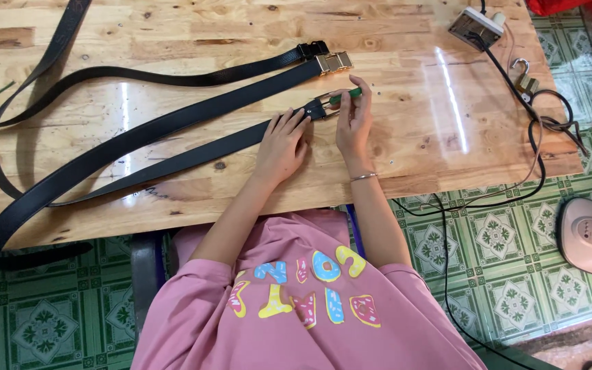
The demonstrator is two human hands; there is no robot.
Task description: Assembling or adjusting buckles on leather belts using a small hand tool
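Overhead view of a wooden bench [405, 144] at which a person in a pink shirt sits. Left hand [282, 144] lies flat, fingers spread, pressing a black belt strap [193, 154] onto the bench just behind its silver buckle [322, 106]. Right hand [354, 120] has its grip narrowed, thumb and fingertips pinched on a small green-handled tool [347, 96] whose tip meets the buckle; a thin bracelet [363, 177] circles that wrist. Strap runs from the buckle, near the bench's middle, down-left toward the near edge. Beyond it lie a second black belt with a gold buckle [334, 63] and a third with a black buckle [312, 49]. At far right: a power strip [475, 26], a padlock [525, 81] and dark cables [549, 123]. Green patterned tiles [508, 240] cover the floor
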